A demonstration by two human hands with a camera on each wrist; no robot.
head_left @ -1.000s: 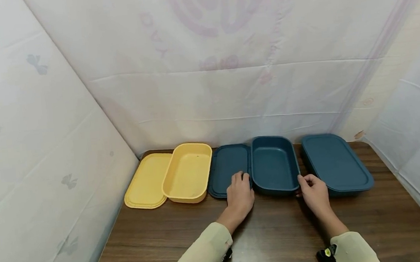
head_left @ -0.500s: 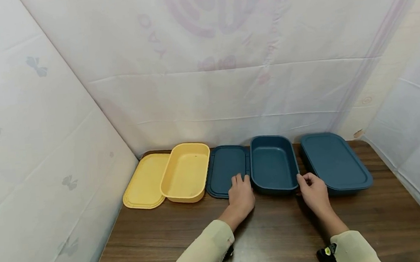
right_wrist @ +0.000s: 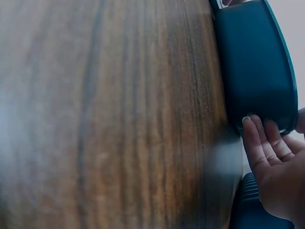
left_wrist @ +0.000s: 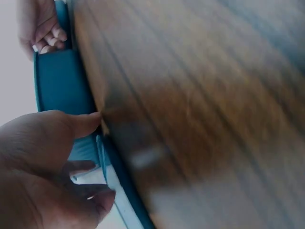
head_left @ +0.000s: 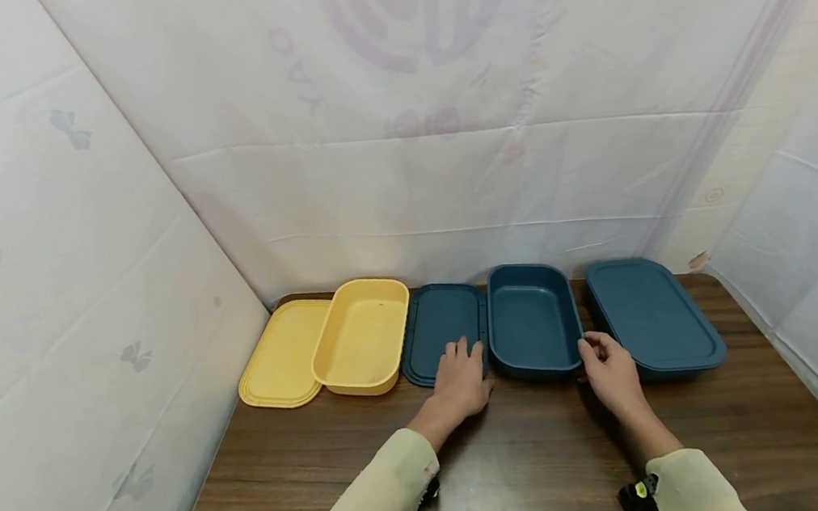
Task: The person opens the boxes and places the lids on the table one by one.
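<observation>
An open dark blue container [head_left: 531, 318] stands mid-table with its blue lid [head_left: 438, 322] lying flat on its left. My left hand [head_left: 459, 377] rests on the lid's near end, fingers laid out over it. In the left wrist view the thumb [left_wrist: 81, 124] reaches toward the seam between container [left_wrist: 62, 86] and lid edge [left_wrist: 112, 181]. My right hand [head_left: 609, 368] holds the container's near right corner. The right wrist view shows its fingers [right_wrist: 262, 140] against the container wall [right_wrist: 257, 62] and the thumb up by the rim.
A closed blue box [head_left: 651, 315] sits right of the open container, close to my right hand. A yellow container [head_left: 361, 337] and its yellow lid [head_left: 280, 364] lie to the left. White sheeting walls in the brown table [head_left: 543, 455] at the back and both sides.
My left hand has slid left from the container's near left corner onto the blue lid. The right hand has stayed at the container's corner.
</observation>
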